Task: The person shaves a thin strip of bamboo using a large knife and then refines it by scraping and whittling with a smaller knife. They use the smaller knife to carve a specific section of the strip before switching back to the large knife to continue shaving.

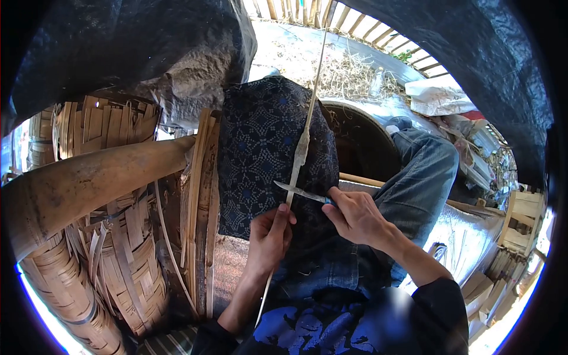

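A long, thin pale strip (303, 142), which looks like bamboo, runs from my lap up past my knee. My left hand (270, 235) pinches it between thumb and fingers, and its lower end passes below that wrist. In my right hand (354, 216) is a knife (302, 192) with a curved blade and a bluish part at the handle. The blade lies across the strip, just above my left thumb. Most of the handle is hidden in my fist. Beneath them a dark patterned cloth (260, 148) covers one leg.
On the left a thick bamboo pole (106, 177) slants across, with bundles of split bamboo (121, 260) behind and below it. A round dark container (367, 136) stands beyond my jeans-clad knee (420, 163). Dark plastic sheeting (148, 47) hangs above. Shavings (346, 74) lie in the sunlight ahead.
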The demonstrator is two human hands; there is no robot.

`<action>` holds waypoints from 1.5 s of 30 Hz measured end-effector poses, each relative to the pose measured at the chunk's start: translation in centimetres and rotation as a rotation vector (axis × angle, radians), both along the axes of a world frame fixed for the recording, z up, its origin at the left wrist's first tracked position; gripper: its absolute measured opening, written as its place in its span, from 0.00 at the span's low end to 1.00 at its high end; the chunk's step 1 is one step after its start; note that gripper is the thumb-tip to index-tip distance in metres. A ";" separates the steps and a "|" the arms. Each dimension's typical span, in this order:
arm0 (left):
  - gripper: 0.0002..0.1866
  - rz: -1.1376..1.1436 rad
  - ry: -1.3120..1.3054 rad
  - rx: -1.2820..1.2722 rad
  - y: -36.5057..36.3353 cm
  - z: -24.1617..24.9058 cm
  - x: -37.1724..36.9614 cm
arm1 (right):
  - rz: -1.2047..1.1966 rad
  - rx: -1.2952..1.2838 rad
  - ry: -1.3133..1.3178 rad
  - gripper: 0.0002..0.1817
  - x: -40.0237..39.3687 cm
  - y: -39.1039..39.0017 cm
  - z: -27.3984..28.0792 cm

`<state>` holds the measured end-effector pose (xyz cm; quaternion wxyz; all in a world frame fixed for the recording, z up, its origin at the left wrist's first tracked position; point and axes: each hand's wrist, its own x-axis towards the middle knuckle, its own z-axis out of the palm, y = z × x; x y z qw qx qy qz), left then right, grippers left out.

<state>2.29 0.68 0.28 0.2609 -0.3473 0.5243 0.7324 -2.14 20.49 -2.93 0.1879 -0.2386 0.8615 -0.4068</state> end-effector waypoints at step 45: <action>0.19 0.013 0.068 -0.044 1.0 -1.0 1.3 | -0.195 -0.013 -0.312 0.21 -2.6 -1.4 0.5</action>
